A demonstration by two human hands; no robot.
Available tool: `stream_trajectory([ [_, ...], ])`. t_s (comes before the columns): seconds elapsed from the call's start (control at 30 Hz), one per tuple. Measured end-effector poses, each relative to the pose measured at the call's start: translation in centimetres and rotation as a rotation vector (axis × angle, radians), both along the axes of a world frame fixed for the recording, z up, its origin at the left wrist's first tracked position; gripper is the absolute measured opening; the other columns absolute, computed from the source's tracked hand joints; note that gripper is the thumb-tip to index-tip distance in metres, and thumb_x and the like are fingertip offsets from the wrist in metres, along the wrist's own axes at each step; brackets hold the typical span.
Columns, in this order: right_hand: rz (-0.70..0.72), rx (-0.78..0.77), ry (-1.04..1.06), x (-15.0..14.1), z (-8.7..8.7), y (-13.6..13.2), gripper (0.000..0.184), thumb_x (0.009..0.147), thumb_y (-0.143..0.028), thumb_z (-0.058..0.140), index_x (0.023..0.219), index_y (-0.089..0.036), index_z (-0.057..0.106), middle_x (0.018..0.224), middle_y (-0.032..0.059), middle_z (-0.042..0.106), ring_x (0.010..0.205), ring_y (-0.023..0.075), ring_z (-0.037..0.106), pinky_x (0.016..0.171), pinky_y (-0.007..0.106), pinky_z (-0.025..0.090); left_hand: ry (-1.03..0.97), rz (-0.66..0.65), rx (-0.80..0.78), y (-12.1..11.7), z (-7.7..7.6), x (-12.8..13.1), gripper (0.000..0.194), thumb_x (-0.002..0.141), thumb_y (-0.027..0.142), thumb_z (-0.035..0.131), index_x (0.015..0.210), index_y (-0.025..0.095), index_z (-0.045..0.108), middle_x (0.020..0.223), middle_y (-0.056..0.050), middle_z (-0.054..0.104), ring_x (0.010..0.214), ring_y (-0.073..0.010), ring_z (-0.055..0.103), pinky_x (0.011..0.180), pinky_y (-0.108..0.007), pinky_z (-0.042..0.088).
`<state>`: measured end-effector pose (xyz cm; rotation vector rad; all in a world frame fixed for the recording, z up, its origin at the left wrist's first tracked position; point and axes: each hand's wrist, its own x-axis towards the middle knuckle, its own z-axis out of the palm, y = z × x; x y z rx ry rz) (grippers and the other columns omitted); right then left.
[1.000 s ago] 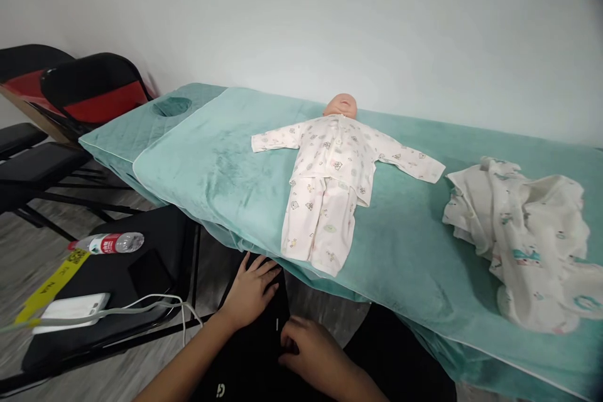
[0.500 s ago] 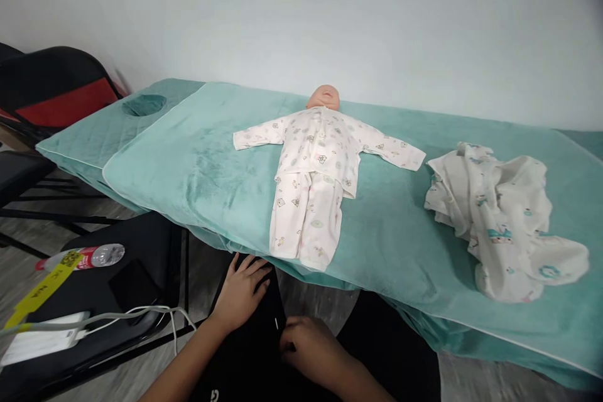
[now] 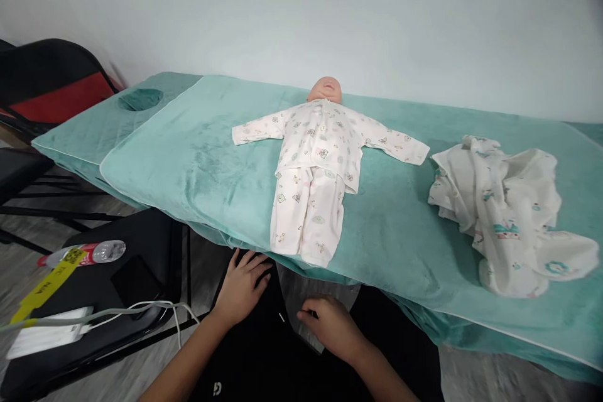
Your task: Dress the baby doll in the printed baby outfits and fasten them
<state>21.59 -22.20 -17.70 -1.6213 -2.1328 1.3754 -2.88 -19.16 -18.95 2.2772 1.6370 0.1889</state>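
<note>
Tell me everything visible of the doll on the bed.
The dressed doll lies face up on the green bed cover, its smooth, pinkish head toward the wall, sleeves spread wide. A white, printed, soft-looking top overlaps similar trousers that end by the near edge. Neither its hands nor feet show. The person's left hand and right hand do not touch it.

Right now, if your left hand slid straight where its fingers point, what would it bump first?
The left hand would probably bump the green cover at its near edge; depth is unclear, so it might slide underneath.
</note>
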Motion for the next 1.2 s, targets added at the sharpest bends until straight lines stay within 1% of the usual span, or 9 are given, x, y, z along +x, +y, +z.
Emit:
stream_trajectory([
  [0.13,0.102,-0.105,-0.037,0.2,0.5,-0.5,0.048,0.094,-0.051,0.048,0.067,-0.018,0.071,0.067,0.0031,0.070,0.062,0.0147,0.060,0.058,0.026,0.033,-0.015,0.001,0.017,0.0,-0.1,0.0,0.029,0.096,0.030,0.047,0.117,0.031,0.068,0.131,0.001,0.065,0.132,-0.0265,0.046,0.117,-0.061,0.017],
  [0.3,0.284,-0.315,-0.031,-0.6,-0.2,-2.1,0.024,0.072,-0.046,0.072,0.073,-0.022,0.075,0.064,-0.0027,0.066,0.056,0.0126,0.053,0.050,0.024,0.029,-0.001,0.007,0.013,0.1,0.0,0.1,0.028,0.096,0.030,0.047,0.114,0.030,0.068,0.130,0.001,0.066,0.132,-0.0261,0.047,0.117,-0.060,0.018],
  [0.47,0.019,-0.228,0.058,-1.1,-1.8,-1.1,0.012,0.075,-0.020,0.059,0.070,-0.018,0.070,0.065,-0.0022,0.066,0.060,0.0118,0.055,0.053,0.022,0.033,0.007,0.008,0.011,0.0,0.1,0.0,0.028,0.096,0.029,0.046,0.114,0.030,0.068,0.131,0.001,0.065,0.132,-0.0257,0.047,0.118,-0.060,0.019],
  [0.63,-0.240,-0.065,0.040,3.1,-1.1,2.3,0.041,0.097,-0.036,0.036,0.079,-0.018,0.067,0.075,0.0049,0.070,0.073,0.0194,0.065,0.070,0.030,0.048,-0.001,0.015,0.014,0.0,-0.1,-0.1,0.028,0.096,0.030,0.046,0.114,0.031,0.068,0.131,0.001,0.065,0.133,-0.0266,0.046,0.118,-0.061,0.018],
  [0.7,-0.283,0.133,-0.065,5.5,0.2,2.7,0.042,0.098,-0.040,0.035,0.087,-0.020,0.071,0.087,0.0073,0.074,0.087,0.0244,0.068,0.088,0.038,0.049,0.000,0.016,0.021,0.0,-0.3,-0.2,0.028,0.096,0.030,0.046,0.114,0.031,0.068,0.131,0.002,0.065,0.133,-0.0269,0.046,0.117,-0.061,0.018],
  [0.77,-0.260,0.221,-0.107,7.9,1.6,2.4,0.036,0.095,-0.043,0.043,0.095,-0.024,0.074,0.102,0.0074,0.075,0.102,0.0288,0.066,0.102,0.044,0.042,-0.002,0.010,0.031,0.1,-0.4,-0.3,0.028,0.096,0.031,0.047,0.114,0.031,0.068,0.131,0.001,0.066,0.133,-0.0271,0.047,0.117,-0.061,0.018],
  [0.9,-0.184,0.223,-0.161,12.3,3.1,0.2,0.031,0.095,-0.045,0.049,0.106,-0.033,0.075,0.112,0.0015,0.074,0.107,0.0277,0.066,0.100,0.042,0.047,-0.013,0.002,0.054,0.1,-0.5,-0.4,0.029,0.096,0.031,0.047,0.113,0.031,0.070,0.129,0.000,0.066,0.131,-0.0278,0.048,0.117,-0.061,0.020],
  [1.07,-0.041,0.157,-0.239,16.3,2.1,-2.8,0.034,0.087,-0.044,0.063,0.119,-0.034,0.072,0.140,0.0018,0.059,0.133,0.0312,0.049,0.113,0.051,0.036,0.006,0.003,0.054,0.2,-0.4,-0.1,0.028,0.096,0.030,0.047,0.111,0.031,0.070,0.129,0.001,0.066,0.129,-0.0282,0.049,0.117,-0.060,0.020],
  [1.2,0.006,0.163,-0.277,15.9,1.6,-3.6,0.035,0.083,-0.040,0.069,0.118,-0.039,0.071,0.146,-0.0016,0.053,0.142,0.0323,0.037,0.116,0.056,0.027,0.028,-0.009,0.069,0.2,-0.4,0.1,0.027,0.095,0.030,0.048,0.110,0.031,0.070,0.128,0.000,0.067,0.128,-0.0284,0.050,0.117,-0.060,0.020],
])
